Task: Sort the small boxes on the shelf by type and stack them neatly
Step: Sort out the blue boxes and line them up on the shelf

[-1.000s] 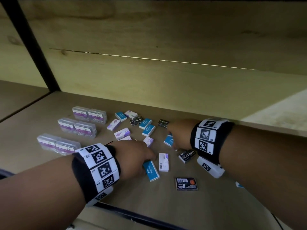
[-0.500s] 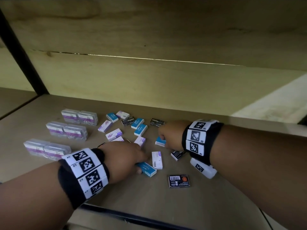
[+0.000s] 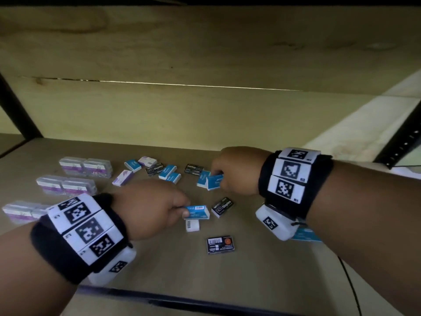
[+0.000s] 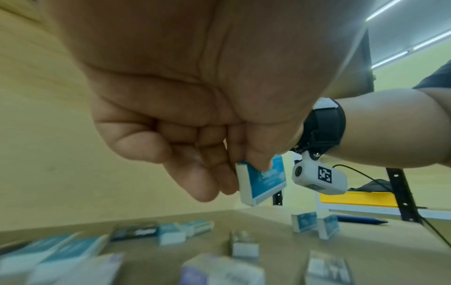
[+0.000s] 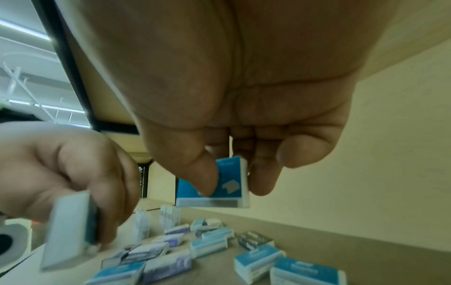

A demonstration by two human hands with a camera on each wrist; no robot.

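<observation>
Small blue, purple and black staple boxes lie scattered on the wooden shelf (image 3: 159, 265). My left hand (image 3: 150, 206) pinches a blue box (image 3: 196, 212) between thumb and fingers and holds it above the shelf; the left wrist view shows that blue box (image 4: 262, 183) lifted. My right hand (image 3: 237, 169) pinches a second blue box (image 3: 214, 181), raised off the shelf, with the thumb on its face in the right wrist view (image 5: 214, 183). Another blue box (image 3: 202, 177) lies just left of it. A purple-white box (image 3: 192, 225) sits under my left hand's box.
Clear plastic cases with purple labels (image 3: 85, 167) stand in three rows at the left. Black boxes (image 3: 222, 207) (image 3: 220, 244) lie near the front, another blue box (image 3: 305, 234) under my right wrist. The back wall is close behind; a black post (image 3: 13, 110) stands at left.
Both hands have lifted their blue boxes off the shelf. The left hand's box, flat on the shelf a second ago, is now raised and turned on edge.
</observation>
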